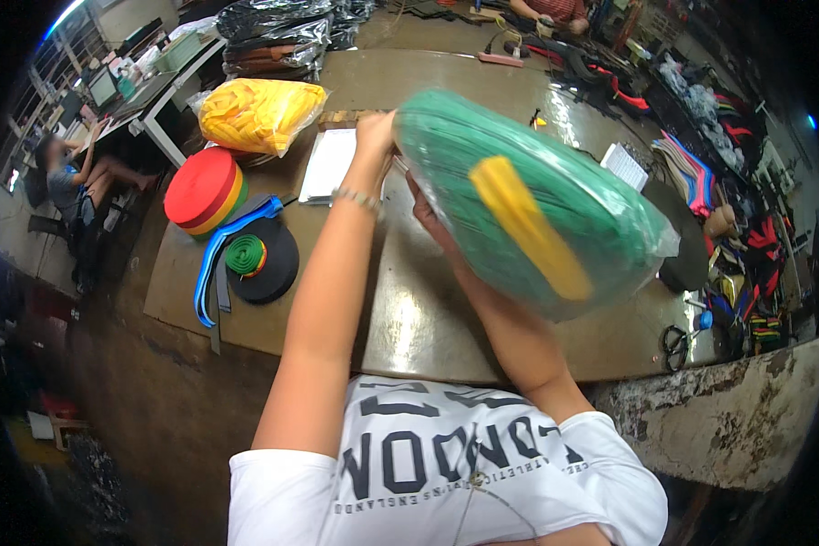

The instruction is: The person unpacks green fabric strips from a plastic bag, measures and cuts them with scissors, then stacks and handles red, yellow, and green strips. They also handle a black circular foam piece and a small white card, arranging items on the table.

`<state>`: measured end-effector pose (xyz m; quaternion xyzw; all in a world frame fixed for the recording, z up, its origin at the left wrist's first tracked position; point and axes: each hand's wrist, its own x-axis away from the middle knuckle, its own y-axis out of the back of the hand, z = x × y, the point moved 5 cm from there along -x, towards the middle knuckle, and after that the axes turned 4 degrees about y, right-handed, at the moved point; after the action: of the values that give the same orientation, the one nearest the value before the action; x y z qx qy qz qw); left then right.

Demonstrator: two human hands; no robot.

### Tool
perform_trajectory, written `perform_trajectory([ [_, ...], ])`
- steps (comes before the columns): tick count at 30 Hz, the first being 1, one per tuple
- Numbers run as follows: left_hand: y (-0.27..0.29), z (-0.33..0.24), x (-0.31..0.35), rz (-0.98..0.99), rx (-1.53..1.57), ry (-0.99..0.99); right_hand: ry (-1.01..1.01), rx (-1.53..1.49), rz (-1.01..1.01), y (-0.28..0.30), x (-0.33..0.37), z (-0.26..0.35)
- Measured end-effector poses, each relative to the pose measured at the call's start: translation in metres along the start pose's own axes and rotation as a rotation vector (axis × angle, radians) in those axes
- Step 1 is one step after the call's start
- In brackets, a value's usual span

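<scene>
A big clear plastic bag packed with green strips (482, 173) is held up over the table, tilted down toward the right. One yellow strip (537, 232) lies across its front. My left hand (377, 138) closes on the bag's upper left end. My right hand (428, 211) supports it from beneath, and the bag hides most of its fingers. Behind my left wrist lie white sheets of paper (330, 164). Left of that forearm sit a red and yellow webbing roll (200, 188), a black roll (278, 268) with a small green coil (246, 255) on top, and a blue strap (218, 241).
A bag of yellow material (262, 114) stands at the table's far left, with plastic-wrapped dark bundles (278, 36) behind. Scissors (674, 346) lie near the right front edge. Straps in several colours (687, 173) are heaped at right. Two other people are farther off.
</scene>
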<state>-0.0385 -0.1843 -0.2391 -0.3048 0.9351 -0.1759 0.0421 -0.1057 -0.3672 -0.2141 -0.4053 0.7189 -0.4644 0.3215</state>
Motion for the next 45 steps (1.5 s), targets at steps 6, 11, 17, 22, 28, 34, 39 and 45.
perform_trajectory([
  [6,0.014,-0.050,0.155,-0.020,0.123,-0.366,-0.166,-0.316,-0.069,0.012,0.038,-0.048],
  [11,-0.015,-0.096,0.216,-0.016,-0.227,-0.807,0.169,1.273,-0.096,0.015,0.083,-0.061],
  [17,-0.046,-0.113,0.226,0.051,-0.416,-1.016,0.802,3.374,0.442,-0.069,0.119,-0.116],
  [22,-0.050,-0.109,0.234,0.277,-0.117,-0.818,0.744,3.159,1.086,-0.160,0.121,-0.114],
  [28,-0.043,-0.105,0.233,0.547,0.056,-0.496,0.400,2.592,0.914,-0.172,0.082,-0.065],
  [34,-0.035,-0.117,0.221,0.570,-0.380,-0.527,0.543,2.435,0.997,-0.155,0.063,-0.050],
  [39,-0.026,-0.114,0.207,0.594,-0.291,-0.387,-0.017,1.929,0.761,-0.120,0.021,-0.027],
  [45,-0.015,-0.114,0.187,0.660,-0.391,-0.348,0.086,2.111,0.837,-0.109,0.006,-0.025],
])
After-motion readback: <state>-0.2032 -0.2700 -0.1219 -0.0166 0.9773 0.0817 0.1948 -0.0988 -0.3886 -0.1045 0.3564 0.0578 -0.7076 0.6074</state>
